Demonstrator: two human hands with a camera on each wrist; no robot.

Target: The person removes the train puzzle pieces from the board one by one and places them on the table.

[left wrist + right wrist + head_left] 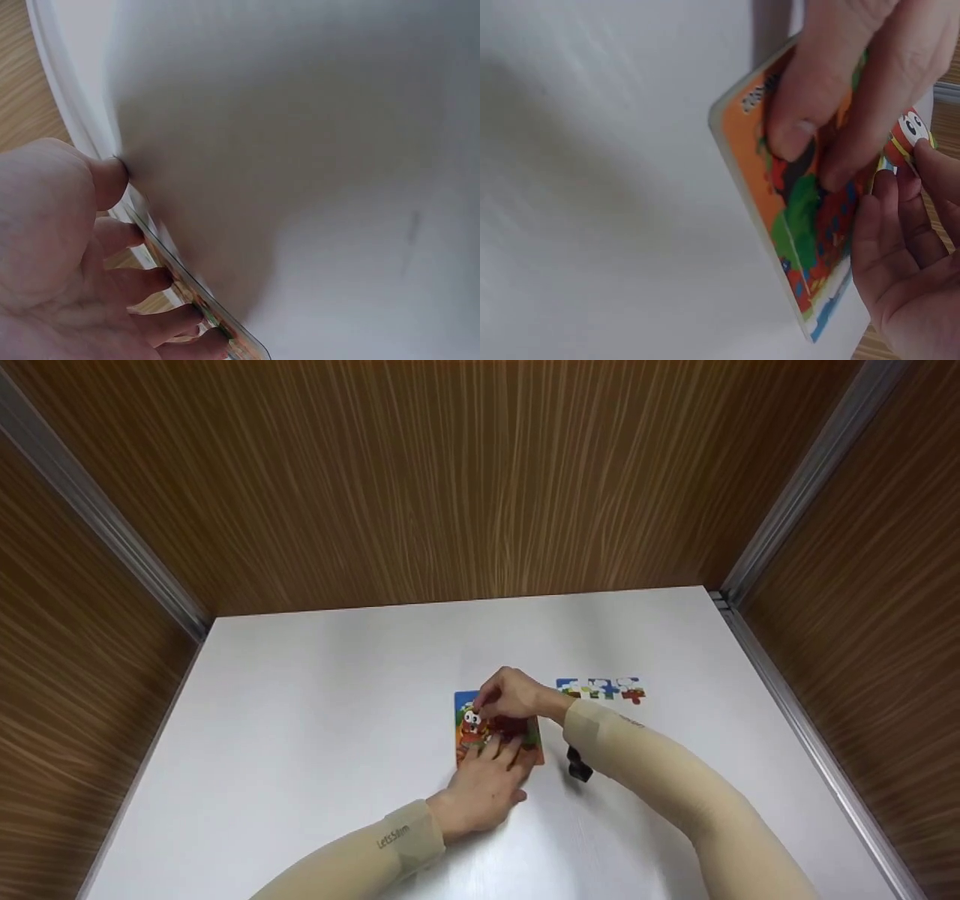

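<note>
A small colourful jigsaw puzzle (462, 701) with a cartoon character lies on the white table. My left hand (484, 787) rests flat on its near part, fingers spread and pressing down. In the left wrist view its fingertips (191, 315) lie along the thin board. Over the far left part of the picture, my right hand (514, 694) has thumb and forefinger together. The right wrist view shows those fingers pinching a puzzle piece (911, 127) with the cartoon eyes at its edge. Part of the puzzle is hidden beneath both hands.
Several loose puzzle pieces (600, 688) lie in a group right of the puzzle, partly behind the right wrist. A black object (579, 766) shows beneath the right forearm. Wood-grain panels (465, 487) enclose the white table (322, 720) at the back and sides.
</note>
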